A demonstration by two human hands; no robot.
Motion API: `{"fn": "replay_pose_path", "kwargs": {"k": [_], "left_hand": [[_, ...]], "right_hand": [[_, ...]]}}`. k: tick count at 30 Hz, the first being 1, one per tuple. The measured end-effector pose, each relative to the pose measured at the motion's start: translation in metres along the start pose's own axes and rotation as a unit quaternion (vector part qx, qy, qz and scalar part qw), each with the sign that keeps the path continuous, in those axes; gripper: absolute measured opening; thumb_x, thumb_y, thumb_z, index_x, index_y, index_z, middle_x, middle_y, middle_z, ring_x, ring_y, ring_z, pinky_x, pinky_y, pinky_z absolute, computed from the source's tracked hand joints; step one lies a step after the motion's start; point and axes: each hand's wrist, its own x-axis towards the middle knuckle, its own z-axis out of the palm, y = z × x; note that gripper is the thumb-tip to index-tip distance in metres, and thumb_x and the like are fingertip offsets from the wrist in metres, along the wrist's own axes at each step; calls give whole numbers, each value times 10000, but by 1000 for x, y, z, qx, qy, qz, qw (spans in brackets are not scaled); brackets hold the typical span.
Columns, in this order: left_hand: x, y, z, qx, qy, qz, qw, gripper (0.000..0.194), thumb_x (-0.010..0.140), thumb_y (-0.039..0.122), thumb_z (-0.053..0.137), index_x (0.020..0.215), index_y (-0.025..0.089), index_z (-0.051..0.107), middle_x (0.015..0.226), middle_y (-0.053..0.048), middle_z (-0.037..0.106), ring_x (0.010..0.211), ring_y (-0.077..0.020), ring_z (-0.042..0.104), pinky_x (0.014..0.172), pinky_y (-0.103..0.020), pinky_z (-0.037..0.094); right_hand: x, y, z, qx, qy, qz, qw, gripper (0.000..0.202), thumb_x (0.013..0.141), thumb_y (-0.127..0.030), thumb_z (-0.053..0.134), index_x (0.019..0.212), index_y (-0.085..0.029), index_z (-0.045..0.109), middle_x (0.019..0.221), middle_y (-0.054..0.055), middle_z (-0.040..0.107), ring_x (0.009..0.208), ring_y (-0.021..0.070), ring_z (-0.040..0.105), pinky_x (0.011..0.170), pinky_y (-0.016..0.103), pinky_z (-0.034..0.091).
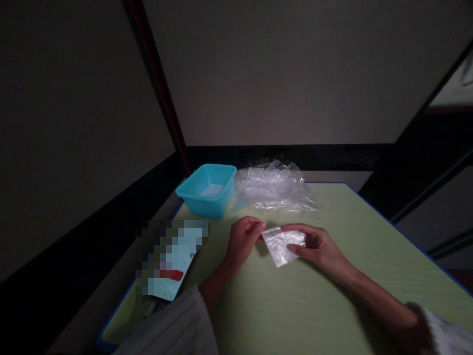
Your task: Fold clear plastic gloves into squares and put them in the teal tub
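Note:
A small clear plastic bag [277,248], shiny and roughly square, is held just above the table in front of me. My right hand [314,244] grips its right side between thumb and fingers. At the bag's upper left corner, my left hand [244,239] is closed in a pinch, with thumb and forefinger meeting at the edge. What the bag contains, if anything, cannot be made out. Behind both hands lies a loose pile of clear plastic bags [273,185].
A turquoise plastic basin [210,204] with something pale and flat inside stands at the table's far left. Nearer, a phone-like slab [166,288], partly pixelated, lies by the left edge. The pale green table [295,315] has a blue rim, with walls behind and left.

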Motion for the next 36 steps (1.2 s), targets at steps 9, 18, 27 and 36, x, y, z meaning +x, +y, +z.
{"fn": "replay_pose_path", "kwargs": {"k": [9,18,27,36], "left_hand": [[6,8,-40,166,237,154,945,166,753,195,517,909,164,565,1083,-127,519,1128,-276,434,995,-458,301],[34,-13,-68,487,286,264,782,253,767,109,570,1016,138,533,1228,-187,467,1247,-373,338,964,-602,304],[36,-19,-70,421,304,335,786,98,773,92,556,790,181,518,947,-78,521,1068,-279,472,862,-505,443],[12,-3,-48,419,269,413,762,149,764,30,520,775,177,503,943,-71,527,1031,-247,499,827,-430,467]], "right_hand": [[31,-29,21,-89,-84,-23,992,298,660,-263,678,944,-173,656,858,27,640,517,69,467,446,203,362],[53,-37,29,-156,-117,-58,979,292,693,-294,637,947,-152,661,857,56,642,600,113,510,489,225,382],[56,-40,24,-170,-123,-67,975,286,707,-295,631,951,-148,660,870,61,661,509,79,466,420,204,346],[48,-72,2,-165,-62,-126,976,238,688,-261,673,915,-188,683,865,54,693,634,129,603,500,218,473]]}}
